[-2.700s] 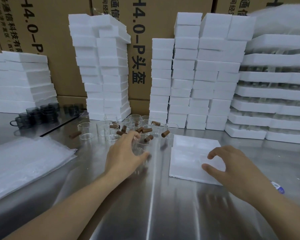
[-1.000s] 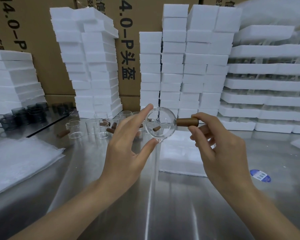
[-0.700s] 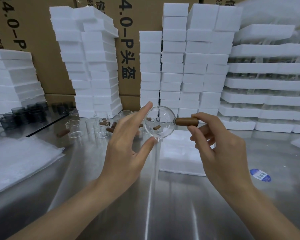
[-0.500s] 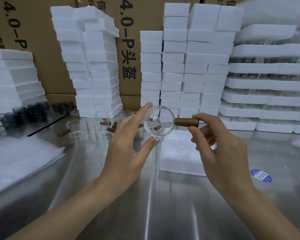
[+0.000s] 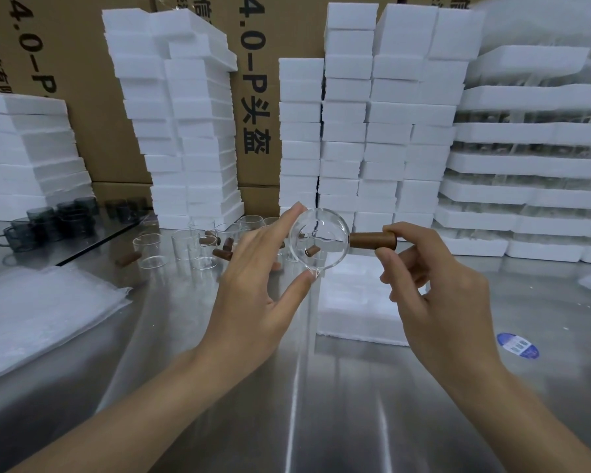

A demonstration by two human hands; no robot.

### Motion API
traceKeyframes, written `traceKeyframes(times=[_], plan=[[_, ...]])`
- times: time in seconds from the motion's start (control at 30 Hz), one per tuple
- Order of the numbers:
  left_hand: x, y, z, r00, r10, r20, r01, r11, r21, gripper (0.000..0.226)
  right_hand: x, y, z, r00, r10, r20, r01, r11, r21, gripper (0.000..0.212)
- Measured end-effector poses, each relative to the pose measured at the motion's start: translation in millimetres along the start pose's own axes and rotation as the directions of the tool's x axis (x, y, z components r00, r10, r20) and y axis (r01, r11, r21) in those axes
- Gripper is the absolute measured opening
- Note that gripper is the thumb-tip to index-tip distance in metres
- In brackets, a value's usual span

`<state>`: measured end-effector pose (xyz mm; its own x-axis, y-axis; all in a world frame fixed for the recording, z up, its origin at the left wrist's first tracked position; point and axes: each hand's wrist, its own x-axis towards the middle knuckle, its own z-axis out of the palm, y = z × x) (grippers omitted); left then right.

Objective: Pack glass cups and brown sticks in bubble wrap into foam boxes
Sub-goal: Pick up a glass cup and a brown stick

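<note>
A clear glass cup (image 5: pixel 319 240) is held up above the steel table, its round mouth turned toward me. My left hand (image 5: pixel 258 285) pinches its rim between forefinger and thumb. A brown stick (image 5: pixel 372 240) juts from the cup's right side, and my right hand (image 5: pixel 434 291) grips that stick with thumb and fingers. Below the cup a white foam box (image 5: pixel 359 308) lies flat on the table. More glass cups (image 5: pixel 147 249) and loose brown sticks (image 5: pixel 127 258) stand behind my left hand. A stack of bubble wrap sheets (image 5: pixel 38 312) lies at the left.
Tall piles of foam blocks (image 5: pixel 365 131) line the back in front of cardboard cartons (image 5: pixel 253 97). Stacked foam trays (image 5: pixel 533 162) fill the right. Dark glass mugs (image 5: pixel 48 220) sit at the far left. A blue sticker (image 5: pixel 517 345) lies on the table right of the foam box.
My left hand lifted a glass cup from the group and my right hand brought a brown stick to its side. Over the last second both hands have stayed nearly still.
</note>
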<state>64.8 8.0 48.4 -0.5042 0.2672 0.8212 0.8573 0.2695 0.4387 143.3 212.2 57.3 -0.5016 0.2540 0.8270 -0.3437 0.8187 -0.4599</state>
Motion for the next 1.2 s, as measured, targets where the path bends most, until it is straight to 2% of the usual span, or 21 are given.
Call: traceKeyframes(times=[1.2], plan=[[0,5,-4,1.0,0.018,-0.02,-0.017,0.999,0.044,0.074,-2,8,3,0.997,0.01,0.078,-0.008,1.0,-0.021,0.022]])
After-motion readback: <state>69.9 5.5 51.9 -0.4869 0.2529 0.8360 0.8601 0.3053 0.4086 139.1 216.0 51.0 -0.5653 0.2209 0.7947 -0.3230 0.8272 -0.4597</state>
